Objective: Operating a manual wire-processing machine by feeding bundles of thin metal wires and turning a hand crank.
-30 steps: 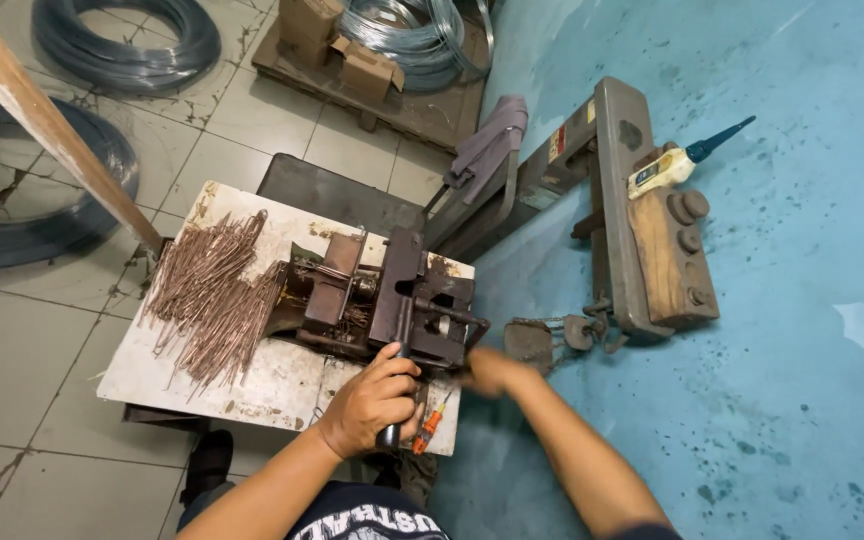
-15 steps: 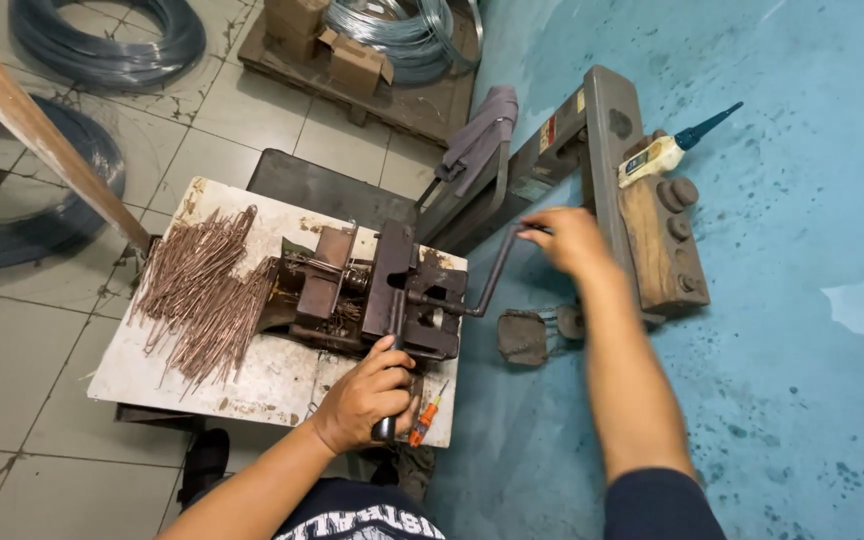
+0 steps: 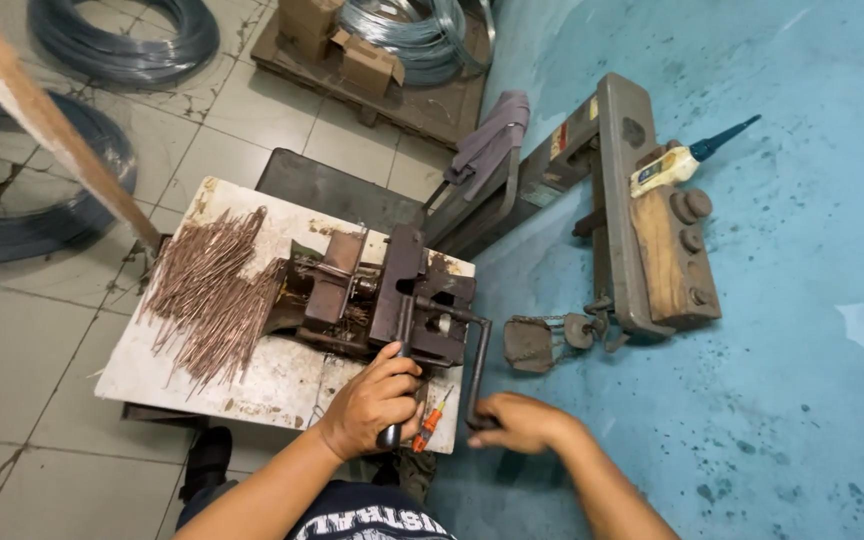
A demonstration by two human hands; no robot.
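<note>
A rusty hand-cranked bending jig (image 3: 382, 295) is bolted on a worn white bench top (image 3: 167, 375). My left hand (image 3: 377, 400) grips the jig's dark straight lever (image 3: 399, 370) near the bench's front edge. My right hand (image 3: 517, 420) holds the lower end of the bent crank handle (image 3: 477, 365), which hangs down at the jig's right side. A heap of short copper-coloured wire pieces (image 3: 212, 290) lies on the bench left of the jig.
An orange-handled screwdriver (image 3: 430, 420) lies by my left hand. A wooden pole (image 3: 47, 125) slants in from the upper left. Wire coils (image 3: 122, 35) lie on the tiled floor, with boxes and another wire coil (image 3: 407, 35) on a pallet. A steel frame with wood block (image 3: 652, 220) leans on the blue wall.
My right hand has swung the crank from its raised position at the right back down toward me. My left hand stays on the lever.
</note>
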